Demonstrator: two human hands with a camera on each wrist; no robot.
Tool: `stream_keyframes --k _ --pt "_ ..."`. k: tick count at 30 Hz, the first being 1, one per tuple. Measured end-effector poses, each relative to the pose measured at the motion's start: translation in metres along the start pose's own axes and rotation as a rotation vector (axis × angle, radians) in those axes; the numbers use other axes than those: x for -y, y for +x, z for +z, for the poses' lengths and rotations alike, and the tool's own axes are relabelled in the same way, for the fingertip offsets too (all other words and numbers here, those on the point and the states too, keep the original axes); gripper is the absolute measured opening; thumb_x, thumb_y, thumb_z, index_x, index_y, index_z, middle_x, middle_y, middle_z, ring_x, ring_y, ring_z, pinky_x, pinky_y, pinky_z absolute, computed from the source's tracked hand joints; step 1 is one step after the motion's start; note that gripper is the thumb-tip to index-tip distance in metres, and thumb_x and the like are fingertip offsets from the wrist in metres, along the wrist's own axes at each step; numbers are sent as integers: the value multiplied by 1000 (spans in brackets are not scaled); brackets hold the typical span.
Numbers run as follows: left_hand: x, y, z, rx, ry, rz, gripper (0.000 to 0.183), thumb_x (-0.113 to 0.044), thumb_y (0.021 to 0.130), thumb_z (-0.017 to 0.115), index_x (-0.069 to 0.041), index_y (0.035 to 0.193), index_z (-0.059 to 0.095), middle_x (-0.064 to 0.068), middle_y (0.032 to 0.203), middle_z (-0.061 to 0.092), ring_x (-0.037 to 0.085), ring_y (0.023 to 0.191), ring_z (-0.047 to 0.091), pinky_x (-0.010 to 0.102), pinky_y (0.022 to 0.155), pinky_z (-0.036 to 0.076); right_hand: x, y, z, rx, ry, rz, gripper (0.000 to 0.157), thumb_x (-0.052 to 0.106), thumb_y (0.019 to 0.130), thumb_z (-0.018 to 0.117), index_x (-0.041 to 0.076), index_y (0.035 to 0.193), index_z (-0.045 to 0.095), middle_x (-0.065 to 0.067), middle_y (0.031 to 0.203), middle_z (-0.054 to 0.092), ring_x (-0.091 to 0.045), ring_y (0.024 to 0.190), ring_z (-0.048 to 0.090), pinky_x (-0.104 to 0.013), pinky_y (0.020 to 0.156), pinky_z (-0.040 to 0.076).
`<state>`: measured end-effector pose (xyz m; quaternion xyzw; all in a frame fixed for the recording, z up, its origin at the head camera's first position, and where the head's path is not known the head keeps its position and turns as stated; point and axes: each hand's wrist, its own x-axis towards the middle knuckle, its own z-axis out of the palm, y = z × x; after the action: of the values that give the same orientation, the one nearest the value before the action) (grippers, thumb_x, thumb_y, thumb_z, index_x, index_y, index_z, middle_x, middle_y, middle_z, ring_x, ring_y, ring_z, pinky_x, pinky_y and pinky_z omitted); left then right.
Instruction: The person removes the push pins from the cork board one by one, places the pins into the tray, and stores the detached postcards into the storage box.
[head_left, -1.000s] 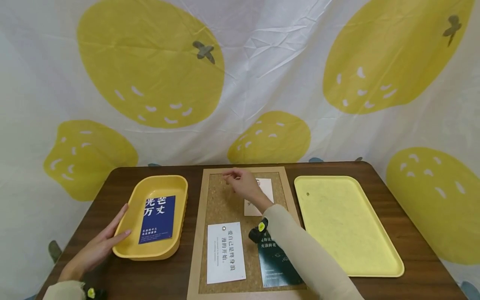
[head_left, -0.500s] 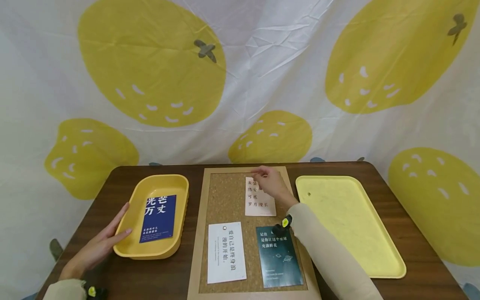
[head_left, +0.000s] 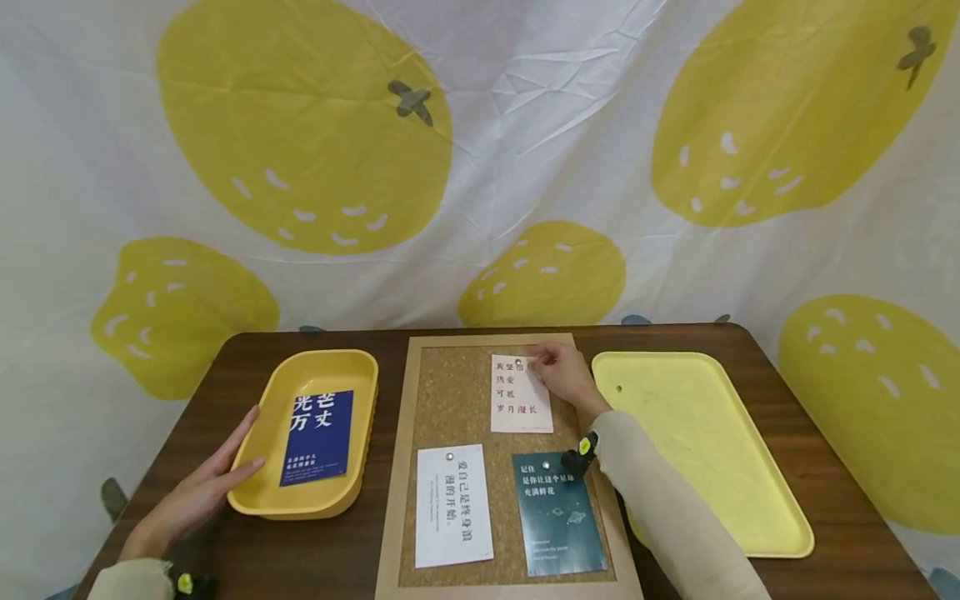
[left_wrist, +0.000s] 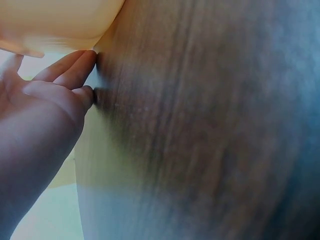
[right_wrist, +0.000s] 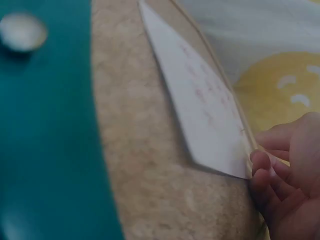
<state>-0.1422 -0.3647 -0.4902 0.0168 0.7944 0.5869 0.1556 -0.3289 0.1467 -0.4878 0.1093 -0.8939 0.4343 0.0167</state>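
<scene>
Right hand (head_left: pixel 566 375): its fingers (right_wrist: pixel 261 186) are bent and bunched at the top right corner of the pink card (head_left: pixel 517 393); I cannot tell if they pinch the paper or only touch it.
Pink card: it sits at the top right part of the cork board (head_left: pixel 450 400), with one round pin (head_left: pixel 518 362) near its top. A hard tug on the corner could rip it at the pin, or turn it crooked, since one pin lets paper spin.
Pin: it could pop out if it is not deep in the cork. How deep it goes does not show.
Teal card (head_left: pixel 558 521): the black wrist camera (head_left: pixel 580 458) is over its top corner, so a low arm could bump it.
Left hand (head_left: pixel 198 500): the thumb is over the rim of the yellow tub (head_left: pixel 300 510) and the other fingers lie along the outside, holding it. Pushing too hard could make the tub slide.
Cork board: crumbly, speckled brown cork, with a smooth, pale frame.
Paper: thin, flat rectangles; the white card (head_left: pixel 452 504) is pinned too, and the blue card (head_left: pixel 318 437) is in the tub.
Yellow tub: smooth, deep, round corners.
Yellow tray (head_left: pixel 705 467): flat and shallow, with a low rim.
Desk (head_left: pixel 300 567): dark, with wood stripes.
</scene>
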Motion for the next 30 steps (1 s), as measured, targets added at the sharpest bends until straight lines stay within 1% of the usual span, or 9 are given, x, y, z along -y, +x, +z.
stream_keyframes --k 4,6,8,12,16,22,26,28,30 --pt "0 -1 0 -1 -1 -5 86 -23 103 53 -27 158 -12 10 163 -23 44 147 -9 3 88 36 -3 2 4 11 -21 -49 25 7 90 68 1 114 71 -10 92 69 -20 80 58 -28 69 47" --pt "1 -1 1 -1 -7 -3 85 -23 103 53 -27 158 -12 10 163 -23 44 147 -8 3 88 36 -3 3 7 7 -27 -71 25 6 89 68 0 113 71 -10 91 70 -20 80 58 -29 70 47" --pt "1 -2 1 -1 -15 1 85 -22 103 53 -27 158 -12 10 163 -23 44 147 -8 4 88 37 -2 4 9 0 -34 -76 23 6 89 69 0 112 72 -10 89 69 -19 78 58 -28 69 46" --pt "1 -2 1 -3 -15 6 84 -22 103 53 -27 158 -11 11 163 -23 44 147 -6 4 89 37 -2 5 13 -18 -69 -52 21 10 90 70 4 110 73 -8 85 68 -19 76 57 -29 69 46" --pt "1 -1 1 -12 -4 2 85 -23 103 53 -28 158 -11 10 164 -22 44 147 -7 3 88 36 0 4 16 -39 -99 -28 21 15 90 71 9 110 75 -7 88 69 -21 79 59 -33 71 47" --pt "1 -1 -1 -17 3 17 85 -22 103 53 -26 159 -10 10 164 -21 43 147 -9 2 88 34 0 4 22 -58 -108 18 21 19 90 73 13 110 76 -7 92 71 -22 80 59 -35 72 46" --pt "-1 -2 -2 -32 36 16 84 -24 103 54 -24 159 -9 10 165 -19 43 148 -7 2 90 33 -1 6 25 -64 -101 47 19 19 90 73 16 108 77 -6 95 72 -21 81 59 -34 72 46" --pt "-2 -2 -2 -49 63 -3 85 -26 102 54 -26 159 -9 9 165 -17 43 149 -7 15 107 31 0 7 26 -63 -97 58 18 18 91 72 17 107 78 -6 97 73 -21 82 60 -34 72 45" --pt "-3 -2 -2 -65 87 -22 85 -28 102 55 -27 159 -8 8 165 -16 42 149 -8 36 120 21 0 6 26 -62 -102 63 17 18 91 71 17 107 78 -6 98 74 -21 82 60 -34 72 45"
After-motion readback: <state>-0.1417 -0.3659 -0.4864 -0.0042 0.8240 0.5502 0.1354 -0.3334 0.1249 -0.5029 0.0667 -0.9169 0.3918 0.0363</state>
